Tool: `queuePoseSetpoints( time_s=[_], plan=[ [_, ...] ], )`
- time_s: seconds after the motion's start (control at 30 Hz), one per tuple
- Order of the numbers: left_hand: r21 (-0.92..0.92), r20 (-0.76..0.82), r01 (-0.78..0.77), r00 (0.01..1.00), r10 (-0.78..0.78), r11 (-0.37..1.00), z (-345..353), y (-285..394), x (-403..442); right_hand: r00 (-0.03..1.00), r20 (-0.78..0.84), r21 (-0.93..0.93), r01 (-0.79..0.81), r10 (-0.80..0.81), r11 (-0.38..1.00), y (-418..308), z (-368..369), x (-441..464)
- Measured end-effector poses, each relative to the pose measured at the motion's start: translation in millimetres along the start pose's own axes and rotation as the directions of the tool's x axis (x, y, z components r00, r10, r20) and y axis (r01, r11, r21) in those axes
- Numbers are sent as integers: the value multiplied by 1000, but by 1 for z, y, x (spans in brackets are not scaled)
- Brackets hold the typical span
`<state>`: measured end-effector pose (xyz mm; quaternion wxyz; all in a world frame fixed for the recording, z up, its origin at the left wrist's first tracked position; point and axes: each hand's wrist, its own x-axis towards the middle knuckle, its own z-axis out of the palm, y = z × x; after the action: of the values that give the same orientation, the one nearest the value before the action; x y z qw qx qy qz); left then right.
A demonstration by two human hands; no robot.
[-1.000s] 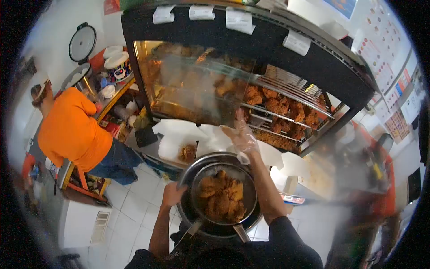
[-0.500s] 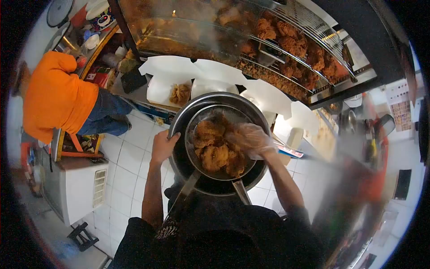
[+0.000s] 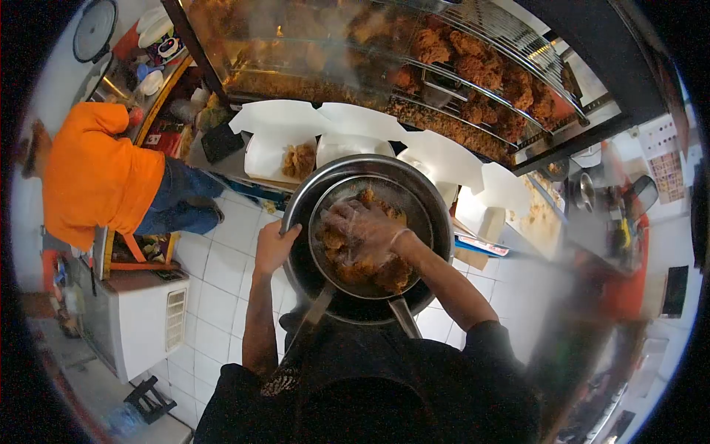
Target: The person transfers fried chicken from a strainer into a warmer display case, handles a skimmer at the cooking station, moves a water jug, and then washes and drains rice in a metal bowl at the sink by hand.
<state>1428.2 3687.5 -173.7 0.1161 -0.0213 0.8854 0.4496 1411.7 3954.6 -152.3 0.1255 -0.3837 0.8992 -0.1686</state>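
My left hand (image 3: 276,246) grips the left rim of a large dark metal bowl (image 3: 297,275). Inside the bowl sits a round strainer (image 3: 319,186) with two metal handles pointing toward me. Browned fried chicken pieces (image 3: 392,275) lie in the strainer. My right hand (image 3: 366,235), in a clear plastic glove, is over the chicken with its fingers spread and touching the pieces; its fingertips are partly blurred. Just beyond the bowl, an open white box (image 3: 266,157) holds one fried piece (image 3: 299,160).
More open white boxes (image 3: 441,164) line the counter under a glass display case (image 3: 318,55) with fried chicken on racks. A person in an orange top (image 3: 103,174) stands at the left shelves. A white appliance (image 3: 140,318) is at lower left; steam blurs the right side.
The view has tilted down toward the bowl. My right hand has moved from the display case down into the strainer, then leftward over the chicken. My left hand remains at the bowl's rim.
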Motion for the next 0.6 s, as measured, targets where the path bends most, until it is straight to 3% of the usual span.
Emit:
queuePoseSetpoints(
  time_s=[0.07,0.13,0.17,0.23,0.33,0.4,0.47,0.5,0.53,0.6],
  plan=[
    [-16,2,8,1000,-8,1000,-1,4,-1,999,-39,-60,12,-14,998,11,11,5],
    [-26,34,35,999,-34,999,2,-6,2,998,59,343,-18,-3,939,35,22,14],
    [-36,58,62,997,-60,997,1,-10,3,998,55,340,-15,-4,940,31,20,14],
    [10,45,44,998,-45,999,1,-11,4,988,-76,68,-129,135,989,15,13,12],
    [52,48,32,998,-34,998,-2,-1,2,967,-248,81,-38,57,996,32,45,8],
    [45,59,40,997,-42,998,-1,1,0,976,-174,132,-109,131,985,44,45,7],
    [85,44,61,997,-65,995,-1,-1,3,919,-60,635,-266,390,725,28,-5,0],
    [5,-9,-63,998,63,998,4,-11,4,915,-71,631,-266,396,729,33,-3,-4],
    [3,-8,-76,997,76,997,2,-5,4,844,-211,806,-136,494,576,40,4,-10],
    [94,61,99,993,-105,991,-5,10,1,622,-344,939,221,703,264,56,-2,-33]
  ],
)
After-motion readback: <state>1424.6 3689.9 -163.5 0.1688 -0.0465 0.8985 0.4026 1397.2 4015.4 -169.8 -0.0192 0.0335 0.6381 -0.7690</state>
